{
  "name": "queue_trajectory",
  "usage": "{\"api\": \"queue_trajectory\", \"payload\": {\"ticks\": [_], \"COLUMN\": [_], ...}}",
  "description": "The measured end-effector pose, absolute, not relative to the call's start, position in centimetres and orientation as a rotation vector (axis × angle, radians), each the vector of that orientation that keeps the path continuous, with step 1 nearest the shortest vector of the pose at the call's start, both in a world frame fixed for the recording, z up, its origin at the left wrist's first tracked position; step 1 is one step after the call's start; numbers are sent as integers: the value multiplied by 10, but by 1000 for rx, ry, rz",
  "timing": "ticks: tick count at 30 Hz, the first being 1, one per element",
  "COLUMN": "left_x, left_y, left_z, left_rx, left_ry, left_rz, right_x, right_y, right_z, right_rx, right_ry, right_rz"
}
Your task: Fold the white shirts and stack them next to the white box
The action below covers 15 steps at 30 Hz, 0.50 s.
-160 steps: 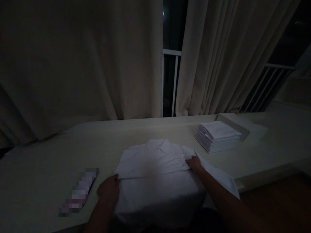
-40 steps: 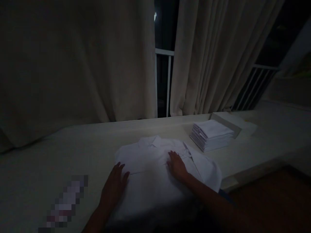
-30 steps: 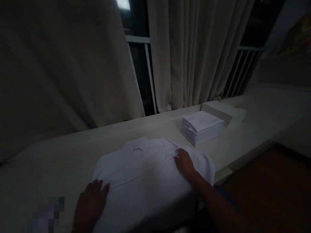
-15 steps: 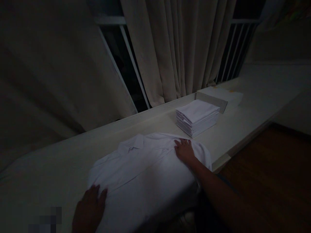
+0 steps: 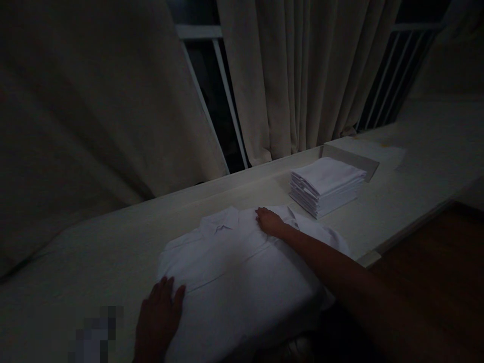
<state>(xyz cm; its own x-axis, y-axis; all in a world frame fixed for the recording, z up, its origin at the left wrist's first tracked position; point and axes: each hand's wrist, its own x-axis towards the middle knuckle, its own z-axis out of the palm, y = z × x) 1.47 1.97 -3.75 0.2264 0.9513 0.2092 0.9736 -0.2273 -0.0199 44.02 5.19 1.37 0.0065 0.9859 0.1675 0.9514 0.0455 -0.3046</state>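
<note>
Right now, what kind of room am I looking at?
Possibly a bedroom or living room, though dimness leaves that unsure: long beige curtains, a white window railing, and a pale counter-like surface beside a dark reddish-brown floor.

L hand point(image 5: 158, 317) & R hand point(image 5: 269, 222) are showing bare, w/ rounded backs & slimmish fingers point(image 5: 179, 296); R forearm point(image 5: 321, 257) is also showing bare, narrowing twd the wrist & widening twd the elbow; lower body point(image 5: 346, 325) is blending into v dark shadow, clothing colour & cut staying too dim to tell
</note>
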Motion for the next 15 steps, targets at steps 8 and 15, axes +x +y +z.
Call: {"api": "queue_trajectory", "payload": {"ticks": [8, 15], "left_x": [12, 15], "left_y": [18, 15], "left_z": [-38, -34], "left_rx": [-2360, -2327], "left_ry": [-1855, -1880], "left_rz": [-209, -258], "right_x": [447, 412], "right_y": [82, 66], "right_z": [-21, 2], "right_rx": [-2103, -2016], "right_ry": [-1995, -2024], "right_rz": [158, 35]}}
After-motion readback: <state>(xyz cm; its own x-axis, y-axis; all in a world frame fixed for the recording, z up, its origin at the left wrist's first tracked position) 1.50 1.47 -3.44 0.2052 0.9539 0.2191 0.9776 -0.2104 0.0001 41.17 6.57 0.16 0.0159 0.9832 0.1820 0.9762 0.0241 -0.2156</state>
